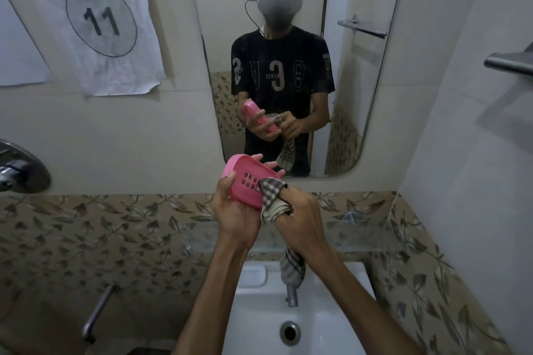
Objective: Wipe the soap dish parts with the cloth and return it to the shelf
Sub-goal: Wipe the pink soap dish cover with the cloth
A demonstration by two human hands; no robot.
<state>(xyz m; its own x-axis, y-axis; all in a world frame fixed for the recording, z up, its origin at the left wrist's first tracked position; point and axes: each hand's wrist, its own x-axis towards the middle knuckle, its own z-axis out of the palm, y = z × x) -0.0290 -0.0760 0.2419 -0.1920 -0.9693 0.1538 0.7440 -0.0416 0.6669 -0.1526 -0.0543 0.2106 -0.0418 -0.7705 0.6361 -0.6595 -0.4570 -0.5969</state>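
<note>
Soap dish (248, 181): one pink plastic piece in view, oval with rounded edges and a block of small rectangular drain slots near its middle; whether a second part sits under it cannot be told. It is held up in the air above the basin, tilted toward the camera, just below the mirror's lower edge.

Two hands work on it. The left hand (235, 215) has a grip clenched on the dish, thumb on its near rim at 9 o'clock and fingertips showing past the far rim at 1 o'clock. The right hand (302, 220), at 3 o'clock of the dish, has its grip grasping one cloth (274, 196), with a cloth-wrapped finger pressed on the dish's 4 o'clock corner.

The cloth is soft woven fabric, checked in dark and pale squares. Its middle is hidden behind the right wrist, and its tail hangs down over the tap.

At 6 o'clock lies one white glossy sink (331, 323) with a round metal drain, its front cut off by the frame edge. One metal tap (291, 295) stands behind it, partly covered by the cloth. One clear glass shelf (360, 235) runs along the leaf-patterned tiles, hard to make out. Farthest, at 12 o'clock, one rounded mirror (372, 112) reflects the person, and one paper sign (95, 20) at 10 o'clock reads "WORKSTATION 11"
</note>
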